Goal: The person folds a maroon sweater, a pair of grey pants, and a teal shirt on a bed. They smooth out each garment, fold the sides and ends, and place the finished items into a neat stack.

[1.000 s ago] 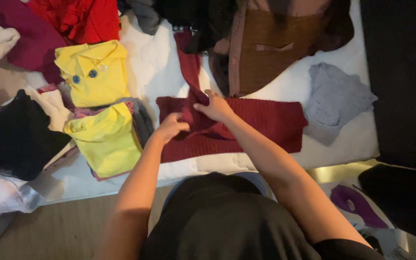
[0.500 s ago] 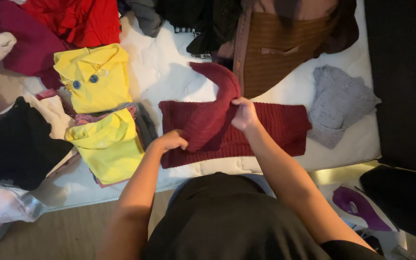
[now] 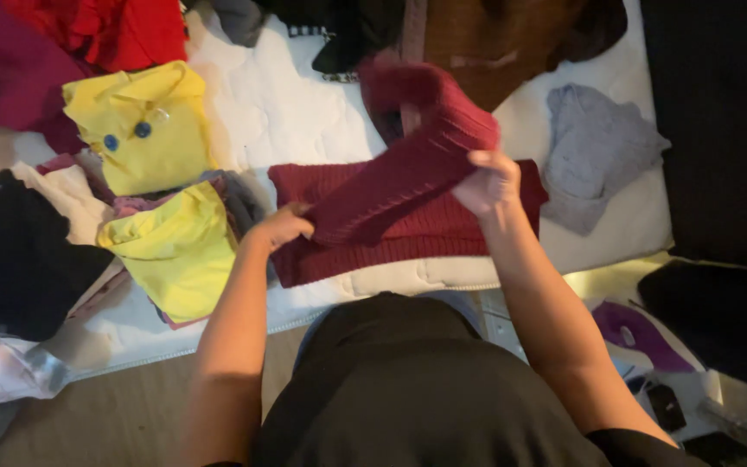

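Since the earlier frame the sleeve (image 3: 408, 164) has been carried across the maroon sweater (image 3: 408, 233) at frame centre. The right hand (image 3: 488, 183) pinches its upper end; the left hand (image 3: 280, 227) presses the lower-left end. It slants upper right to lower left; the cuff is hidden.

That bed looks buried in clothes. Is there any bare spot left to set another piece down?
Yes. A bare white patch of mattress lies between the buttoned yellow top and the dark red sweater. A smaller strip shows below the grey garment at the right. The left side is crowded: yellow garment, black clothing, red pile.
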